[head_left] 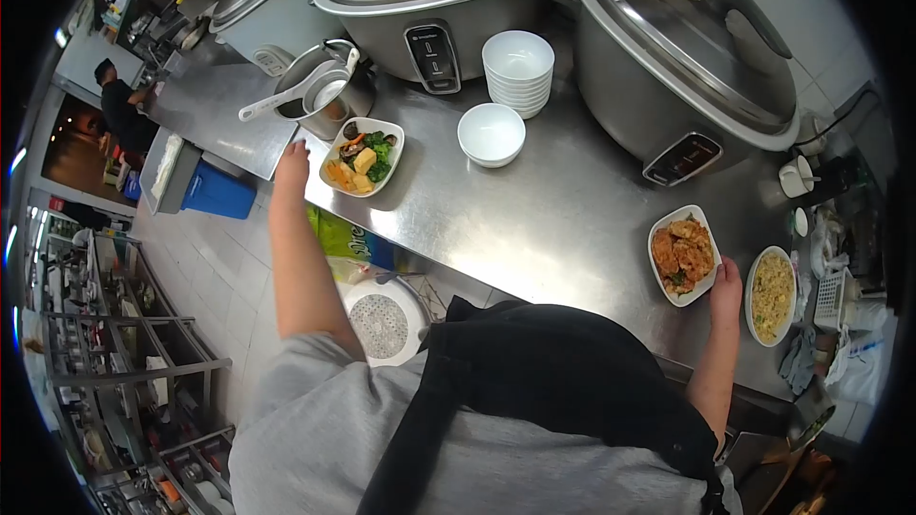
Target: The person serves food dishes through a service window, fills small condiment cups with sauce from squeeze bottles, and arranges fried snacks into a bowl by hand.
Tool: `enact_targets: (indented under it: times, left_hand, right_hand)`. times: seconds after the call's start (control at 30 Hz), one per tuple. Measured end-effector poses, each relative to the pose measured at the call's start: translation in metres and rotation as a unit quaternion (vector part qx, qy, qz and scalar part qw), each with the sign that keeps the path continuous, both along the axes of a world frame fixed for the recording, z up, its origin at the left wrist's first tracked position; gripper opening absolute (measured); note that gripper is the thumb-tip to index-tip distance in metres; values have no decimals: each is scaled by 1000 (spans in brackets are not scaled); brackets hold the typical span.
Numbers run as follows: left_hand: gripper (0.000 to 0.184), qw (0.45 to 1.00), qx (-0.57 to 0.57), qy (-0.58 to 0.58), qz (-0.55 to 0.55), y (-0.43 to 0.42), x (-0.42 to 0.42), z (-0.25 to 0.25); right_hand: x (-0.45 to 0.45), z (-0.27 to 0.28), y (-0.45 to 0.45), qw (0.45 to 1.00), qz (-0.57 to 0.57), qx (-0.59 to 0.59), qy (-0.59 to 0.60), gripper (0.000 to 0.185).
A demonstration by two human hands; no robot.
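My left hand (pixel 294 162) is just left of a white square bowl (pixel 395 150) of broccoli, mushrooms and yellow pieces on the steel counter. Its fingers are too small and foreshortened to read. On the right, my right hand (pixel 728 279) grips the right edge of another white bowl (pixel 657 248) with browned, saucy pieces. An oval white dish of fried rice (pixel 772 296) lies just right of that hand. Between the two bowls of food, farther back, are a single empty white bowl (pixel 491 134) and a stack of white bowls (pixel 518 67).
Large steel cookers (pixel 434 14) line the back; another cooker (pixel 658 67) is at the right. A metal pot (pixel 355 100) holds a white-handled ladle. Below the counter stand a white round stool (pixel 384 322) and a blue bin (pixel 218 193). Another person (pixel 119 103) works far left.
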State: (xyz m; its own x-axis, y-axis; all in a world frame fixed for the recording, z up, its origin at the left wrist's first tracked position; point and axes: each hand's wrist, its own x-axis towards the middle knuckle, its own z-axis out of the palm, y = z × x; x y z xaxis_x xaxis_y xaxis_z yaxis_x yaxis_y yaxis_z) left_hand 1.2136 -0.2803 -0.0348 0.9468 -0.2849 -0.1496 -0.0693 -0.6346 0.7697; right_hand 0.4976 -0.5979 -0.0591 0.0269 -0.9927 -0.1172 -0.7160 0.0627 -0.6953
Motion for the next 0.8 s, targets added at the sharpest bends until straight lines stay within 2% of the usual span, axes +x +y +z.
enact_targets:
  times: [0.03, 0.07, 0.1, 0.13, 0.17, 0.2, 0.27, 0.3, 0.33, 0.37, 0.4, 0.47, 0.53, 0.67, 0.73, 0.77, 0.8]
  left_hand:
    - [44, 994, -31, 101, -27, 6, 6, -9]
    - [46, 978, -82, 171, -84, 8, -7, -5]
    - [45, 966, -108, 216, -92, 7, -11, -13]
    - [45, 950, -131, 264, -104, 4, -15, -22]
    - [44, 946, -141, 259, -136, 5, -14, -26]
    - [44, 943, -149, 261, -147, 5, -19, -28]
    - [45, 932, -138, 260, -212, -1, -53, -18]
    - [47, 936, -70, 231, -257, -5, -49, -36]
    - [50, 939, -71, 224, -250, -14, -82, -23]
    - [53, 934, -58, 193, -296, -16, -87, -32]
    - [54, 931, -72, 215, -288, -22, -104, -27]
    - [54, 918, -111, 259, -278, -32, -113, -37]
    - [55, 928, -91, 215, -292, -49, -150, -17]
    - [54, 902, -56, 207, -375, -67, -179, -18]
    - [52, 891, -40, 213, -399, -76, -204, -20]
    - [52, 877, -34, 219, -426, -82, -218, -20]
    - [51, 864, -27, 224, -450, -89, -233, -19]
  right_hand:
    - [-4, -1, 2, 1000, -5, -3, 3, 32]
    - [-8, -3, 3, 999, -45, -6, -29, 32]
    - [-14, -7, 5, 994, -86, -8, -61, 33]
    - [-21, -13, 4, 984, -98, 13, -150, 33]
    - [-30, -19, 1, 965, -114, 29, -235, 34]
    - [-37, -24, -4, 967, -87, 12, -240, 34]
    - [-28, -18, -5, 940, -149, 0, -307, 33]
    - [-29, -19, -11, 941, -150, 6, -304, 32]
    - [-21, -15, -15, 922, -201, 2, -332, 32]
    - [-18, -8, -17, 916, -200, 10, -349, 32]
    - [-25, -22, -29, 918, -200, -2, -341, 33]
    - [-15, -21, -28, 891, -276, -30, -358, 41]
    - [0, 1, -5, 866, -324, -33, -381, 39]
    - [-28, -21, 30, 820, -346, -59, -452, 36]
    - [-44, -28, 57, 794, -323, -92, -507, 32]
    - [-49, -31, 69, 791, -327, -93, -509, 32]
    - [-54, -33, 79, 820, -307, -75, -477, 31]
